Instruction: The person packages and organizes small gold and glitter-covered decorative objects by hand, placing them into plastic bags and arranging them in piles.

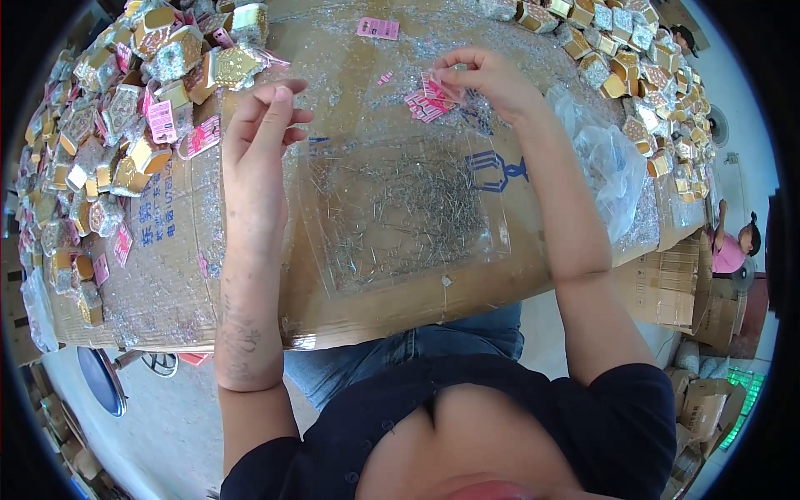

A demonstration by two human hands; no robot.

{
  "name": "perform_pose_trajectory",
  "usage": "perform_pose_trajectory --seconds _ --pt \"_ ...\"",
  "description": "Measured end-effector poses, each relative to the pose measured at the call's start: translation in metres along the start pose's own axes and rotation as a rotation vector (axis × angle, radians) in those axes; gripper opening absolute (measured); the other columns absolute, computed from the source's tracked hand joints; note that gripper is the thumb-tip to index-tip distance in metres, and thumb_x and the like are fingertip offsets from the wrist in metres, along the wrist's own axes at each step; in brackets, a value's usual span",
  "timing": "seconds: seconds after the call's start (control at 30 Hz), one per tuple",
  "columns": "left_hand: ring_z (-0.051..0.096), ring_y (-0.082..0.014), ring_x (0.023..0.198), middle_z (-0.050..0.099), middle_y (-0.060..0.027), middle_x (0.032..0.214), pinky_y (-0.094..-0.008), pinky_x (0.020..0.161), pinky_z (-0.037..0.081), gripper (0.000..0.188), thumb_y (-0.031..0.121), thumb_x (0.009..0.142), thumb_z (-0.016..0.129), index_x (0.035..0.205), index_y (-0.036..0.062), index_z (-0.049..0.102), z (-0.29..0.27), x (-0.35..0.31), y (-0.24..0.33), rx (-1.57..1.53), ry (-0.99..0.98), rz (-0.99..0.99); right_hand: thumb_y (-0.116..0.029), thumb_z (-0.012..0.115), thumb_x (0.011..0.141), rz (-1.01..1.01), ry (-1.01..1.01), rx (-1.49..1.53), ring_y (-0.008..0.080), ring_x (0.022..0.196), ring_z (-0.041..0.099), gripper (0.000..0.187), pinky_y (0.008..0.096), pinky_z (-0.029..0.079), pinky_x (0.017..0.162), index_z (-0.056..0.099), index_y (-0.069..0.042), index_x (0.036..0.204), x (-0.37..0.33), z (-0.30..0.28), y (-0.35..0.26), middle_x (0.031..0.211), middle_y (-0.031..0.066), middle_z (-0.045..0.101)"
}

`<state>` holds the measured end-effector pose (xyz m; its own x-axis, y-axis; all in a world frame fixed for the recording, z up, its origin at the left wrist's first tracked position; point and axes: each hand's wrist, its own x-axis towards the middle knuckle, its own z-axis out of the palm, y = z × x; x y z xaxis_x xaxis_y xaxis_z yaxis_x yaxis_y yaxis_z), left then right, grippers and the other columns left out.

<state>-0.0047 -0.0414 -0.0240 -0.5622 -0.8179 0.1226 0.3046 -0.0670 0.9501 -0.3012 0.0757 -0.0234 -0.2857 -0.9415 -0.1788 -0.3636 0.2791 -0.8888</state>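
My left hand point(265, 125) is raised over the cardboard with its fingers loosely bent and apart, and nothing shows in it. My right hand point(492, 82) pinches a pink hang tag point(450, 90) between thumb and fingertips. Just below it lies a small heap of pink and white tags point(427, 106). Another pink tag point(377, 29) rests farther away, and a tiny pink piece point(385, 78) is left of the heap. Between my forearms, a flat clear plastic sheet or tray point(337, 271) holds many thin metal pins point(408, 208).
Glittery brown-and-white house-shaped ornaments point(125, 108) are piled on the left, some with pink tags; a similar pile point(625, 42) stands far right. A crumpled clear plastic bag point(608, 162) lies beside my right forearm. Cardboard boxes point(667, 279) and a person in pink point(731, 248) are at right.
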Motion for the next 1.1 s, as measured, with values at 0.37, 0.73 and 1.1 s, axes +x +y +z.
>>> perform_pose_trajectory --seconds 0.37,0.73,1.1 --pt "0.060 -0.0211 0.104 0.064 -0.0096 0.116 -0.0328 0.093 0.047 0.031 0.016 0.087 0.073 0.117 0.0070 0.069 0.015 -0.011 0.015 0.694 -0.132 0.607 -0.013 0.068 0.090 -0.046 -0.290 0.618 0.0036 0.070 0.053 0.021 0.0182 0.040 0.061 0.067 -0.002 0.109 -0.027 0.057 -0.083 0.092 -0.0008 0.066" --pt "0.061 -0.0173 0.102 0.063 -0.0075 0.118 -0.0310 0.088 0.049 0.030 0.014 0.087 0.073 0.115 0.0053 0.069 0.008 -0.009 0.013 0.265 -0.389 0.316 -0.015 0.068 0.091 0.003 -0.480 0.531 0.0032 0.068 0.047 0.021 0.0195 0.037 0.060 0.067 -0.002 0.108 -0.038 0.077 -0.096 0.088 -0.0038 0.062" --pt "0.063 -0.0126 0.095 0.069 -0.0063 0.103 -0.0262 0.084 0.049 0.013 0.004 0.087 0.071 0.100 0.0028 0.072 0.007 -0.010 0.007 -0.335 -0.416 -0.033 -0.015 0.069 0.091 0.003 -0.521 0.550 0.0039 0.070 0.045 0.024 0.0189 0.037 0.061 0.067 -0.001 0.111 -0.036 0.083 -0.100 0.091 -0.0025 0.063"
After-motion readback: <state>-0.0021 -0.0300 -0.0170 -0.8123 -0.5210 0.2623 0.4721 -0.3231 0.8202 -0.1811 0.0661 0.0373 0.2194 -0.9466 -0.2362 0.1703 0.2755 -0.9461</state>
